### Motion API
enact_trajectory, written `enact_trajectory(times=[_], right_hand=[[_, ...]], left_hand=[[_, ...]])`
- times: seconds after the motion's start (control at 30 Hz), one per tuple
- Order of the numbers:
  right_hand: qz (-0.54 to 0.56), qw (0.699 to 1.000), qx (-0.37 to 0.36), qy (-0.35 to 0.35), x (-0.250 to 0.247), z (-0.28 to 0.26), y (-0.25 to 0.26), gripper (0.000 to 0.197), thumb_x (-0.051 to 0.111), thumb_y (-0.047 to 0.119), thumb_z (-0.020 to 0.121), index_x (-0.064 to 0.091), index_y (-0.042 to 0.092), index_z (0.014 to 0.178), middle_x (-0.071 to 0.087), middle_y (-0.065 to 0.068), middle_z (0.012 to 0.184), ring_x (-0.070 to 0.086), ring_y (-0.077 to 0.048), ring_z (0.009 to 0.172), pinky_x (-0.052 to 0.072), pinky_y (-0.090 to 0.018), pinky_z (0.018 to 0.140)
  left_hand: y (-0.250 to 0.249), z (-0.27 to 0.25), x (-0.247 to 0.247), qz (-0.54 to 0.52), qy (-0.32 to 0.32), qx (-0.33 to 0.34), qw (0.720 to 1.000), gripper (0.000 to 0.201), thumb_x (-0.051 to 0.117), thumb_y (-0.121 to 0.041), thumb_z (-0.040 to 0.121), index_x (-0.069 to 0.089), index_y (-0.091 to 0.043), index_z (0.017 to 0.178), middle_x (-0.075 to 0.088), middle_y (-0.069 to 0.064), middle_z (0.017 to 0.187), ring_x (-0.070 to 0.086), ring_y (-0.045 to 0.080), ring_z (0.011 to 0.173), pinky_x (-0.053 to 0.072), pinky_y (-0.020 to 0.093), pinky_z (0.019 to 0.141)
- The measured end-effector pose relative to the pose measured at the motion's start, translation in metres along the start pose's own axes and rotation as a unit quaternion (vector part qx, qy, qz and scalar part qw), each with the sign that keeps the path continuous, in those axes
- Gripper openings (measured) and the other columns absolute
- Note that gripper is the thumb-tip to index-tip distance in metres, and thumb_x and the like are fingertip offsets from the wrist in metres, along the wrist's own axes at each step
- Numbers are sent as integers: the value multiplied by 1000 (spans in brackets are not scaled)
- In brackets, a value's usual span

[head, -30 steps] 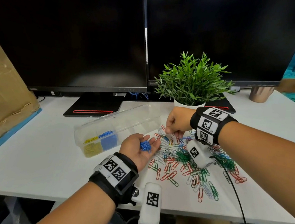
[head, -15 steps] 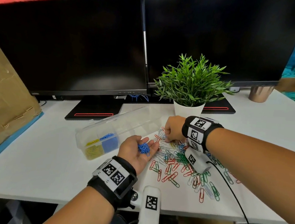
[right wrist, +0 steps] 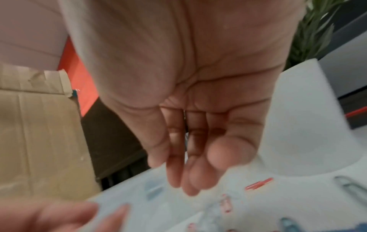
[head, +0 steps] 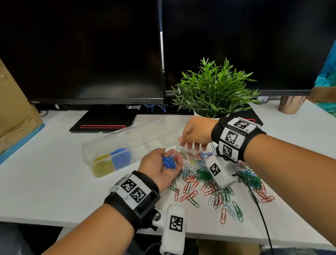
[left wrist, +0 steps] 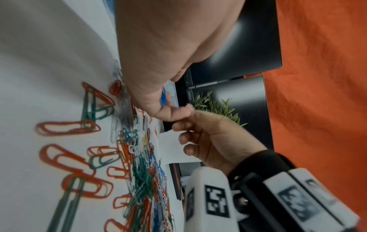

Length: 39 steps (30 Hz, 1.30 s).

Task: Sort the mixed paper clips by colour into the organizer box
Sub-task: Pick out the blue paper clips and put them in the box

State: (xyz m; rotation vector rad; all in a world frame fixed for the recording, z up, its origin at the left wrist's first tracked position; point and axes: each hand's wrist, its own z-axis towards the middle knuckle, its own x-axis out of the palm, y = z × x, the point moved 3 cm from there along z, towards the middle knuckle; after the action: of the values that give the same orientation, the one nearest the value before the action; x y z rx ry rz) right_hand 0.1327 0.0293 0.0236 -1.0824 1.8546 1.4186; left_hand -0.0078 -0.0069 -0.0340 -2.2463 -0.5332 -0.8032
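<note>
My left hand (head: 166, 161) lies palm up beside the pile, fingers relaxed, with a small heap of blue clips (head: 168, 163) in the palm. Just above its fingertips, my right hand (head: 181, 145) points fingers down, and thumb and forefinger pinch what looks like one pale clip (head: 178, 147). The mixed pile of paper clips (head: 209, 183) in red, green, blue and white spreads over the desk under and to the right of both hands. The clear organizer box (head: 142, 130) lies open to the left; yellow clips (head: 101, 165) and blue clips (head: 121, 158) fill its two nearest compartments.
A potted plant (head: 212, 90) stands right behind my right hand. Two dark monitors (head: 78, 50) fill the back. A cardboard box (head: 3, 114) is at far left and a copper cup (head: 290, 104) at back right. A black cable (head: 264, 225) crosses the desk's front right.
My right hand has lifted off the far edge of the pile and come left, over the fingertips of my left hand. The left hand has stayed palm up with the blue clips.
</note>
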Motion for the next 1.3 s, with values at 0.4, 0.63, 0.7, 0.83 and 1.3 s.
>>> enact_trajectory(times=[0.4, 0.63, 0.7, 0.83, 1.3], right_hand=[[-245, 968, 50, -15, 2, 9, -45, 13, 67, 15, 85, 75, 6, 89, 69, 4, 75, 65, -15, 74, 53, -28, 69], [-234, 969, 80, 6, 8, 6, -44, 37, 57, 23, 89, 47, 11, 56, 48, -5, 60, 44, -21, 60, 40, -27, 61], [-192, 979, 72, -2, 2, 0, -42, 31, 56, 19, 89, 51, 7, 61, 43, -3, 55, 37, -18, 50, 35, -24, 51], [-31, 998, 55, -3, -6, -7, -40, 16, 64, 16, 85, 67, 4, 75, 51, -7, 58, 39, -19, 45, 37, -22, 47], [-211, 974, 82, -12, -2, 5, -36, 34, 59, 34, 94, 72, 3, 100, 73, -7, 90, 57, -16, 54, 46, -21, 49]], left_hand=[[-1, 5, -4, 41, 7, -40, 998, 27, 39, -22, 99, 51, -9, 78, 46, 2, 61, 40, 10, 36, 29, 12, 31], [-1, 0, 2, 26, 13, -9, 1000, 30, 41, -21, 101, 56, 4, 95, 59, 22, 88, 60, 28, 82, 57, 42, 57], [-1, 0, 1, 31, 14, -5, 999, 29, 41, -21, 101, 56, 4, 98, 59, 22, 91, 60, 31, 86, 56, 45, 61], [0, 1, 0, 43, 4, -3, 999, 29, 40, -20, 101, 55, 5, 99, 58, 23, 96, 59, 33, 95, 55, 43, 79], [5, 7, 4, 67, -9, 9, 998, 22, 38, -13, 101, 53, -1, 90, 51, 17, 77, 50, 23, 64, 51, 28, 56]])
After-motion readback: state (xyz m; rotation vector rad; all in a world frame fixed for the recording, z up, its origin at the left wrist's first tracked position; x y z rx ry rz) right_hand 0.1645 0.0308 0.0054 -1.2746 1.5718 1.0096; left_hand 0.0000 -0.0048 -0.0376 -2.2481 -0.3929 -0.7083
